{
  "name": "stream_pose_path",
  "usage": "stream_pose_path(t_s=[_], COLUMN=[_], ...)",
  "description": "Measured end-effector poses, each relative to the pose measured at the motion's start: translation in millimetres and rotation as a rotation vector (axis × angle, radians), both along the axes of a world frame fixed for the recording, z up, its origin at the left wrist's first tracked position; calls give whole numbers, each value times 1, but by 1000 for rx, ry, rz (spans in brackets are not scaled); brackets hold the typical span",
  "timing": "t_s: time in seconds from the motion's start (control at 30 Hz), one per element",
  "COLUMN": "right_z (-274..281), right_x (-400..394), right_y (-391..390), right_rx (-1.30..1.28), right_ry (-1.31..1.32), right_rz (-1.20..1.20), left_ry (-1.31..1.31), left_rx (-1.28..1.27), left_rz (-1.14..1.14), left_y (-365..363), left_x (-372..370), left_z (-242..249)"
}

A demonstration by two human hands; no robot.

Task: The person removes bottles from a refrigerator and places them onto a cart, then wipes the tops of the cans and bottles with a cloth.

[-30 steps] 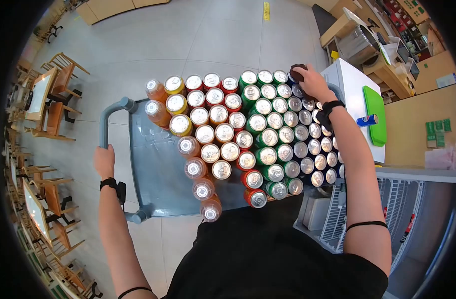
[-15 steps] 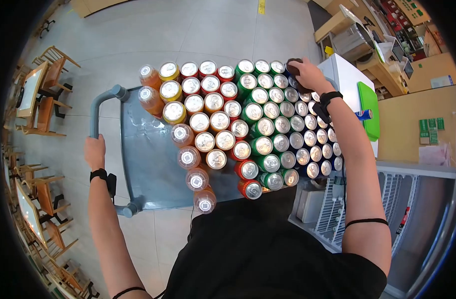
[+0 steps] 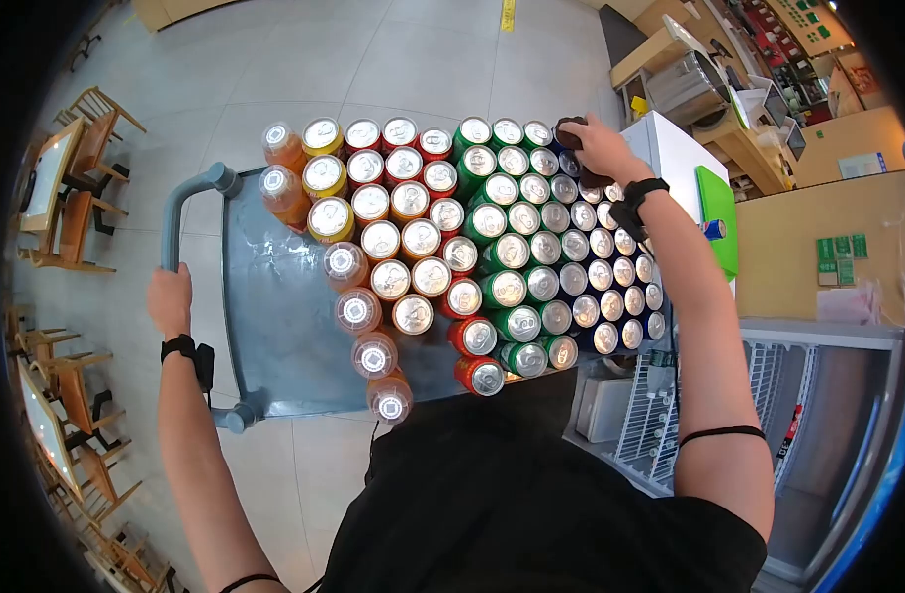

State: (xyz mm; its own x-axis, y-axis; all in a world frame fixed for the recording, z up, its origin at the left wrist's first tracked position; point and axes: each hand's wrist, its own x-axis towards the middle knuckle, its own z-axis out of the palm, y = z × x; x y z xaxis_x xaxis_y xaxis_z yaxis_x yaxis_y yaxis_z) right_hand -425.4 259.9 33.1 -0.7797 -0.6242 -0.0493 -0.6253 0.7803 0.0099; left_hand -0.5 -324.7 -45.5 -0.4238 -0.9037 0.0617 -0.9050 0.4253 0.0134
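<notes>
Hiding dark can [image 3: 569,129], right hand [image 3: 601,150]

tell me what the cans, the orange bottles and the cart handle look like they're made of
Cans: metal, likely aluminium, with shiny silver pull-tab tops.
Orange bottles: seemingly clear plastic, translucent with the drink showing through.
Cart handle, gripped by the left hand: smooth matte grey tube, painted metal or plastic; cannot tell which.

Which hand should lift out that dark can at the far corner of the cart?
Probably the right hand: it already rests on the dark can at the far corner of the packed cans. The left hand grips the cart handle, well away across the cart.
</notes>
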Motion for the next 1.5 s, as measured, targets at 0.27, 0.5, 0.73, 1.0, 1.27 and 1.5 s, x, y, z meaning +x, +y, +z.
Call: stream_pose_path(t_s=[0.27, 0.5, 0.73, 1.0, 1.27, 1.5], right_z=[25, 13, 7, 27, 4, 5], right_x=[-22, -7, -14, -36, -26, -22], right_y=[-2, 10, 13, 22, 26, 22], right_rx=[118, 90, -63, -34, 62, -65], right_ry=[-47, -51, -18, -264, -84, -60], right_rz=[139, 188, 98, 224, 226, 100], left_ry=[-15, -2, -37, -50, -10, -5], left_rx=[-8, 60, -25, 11, -10, -30], left_rz=[3, 26, -3, 33, -48, -50], left_y=[-1, 12, -2, 1, -14, -7], left_x=[-2, -5, -3, -5, 4, 1], left_z=[1, 13, -1, 3, -13, -6])
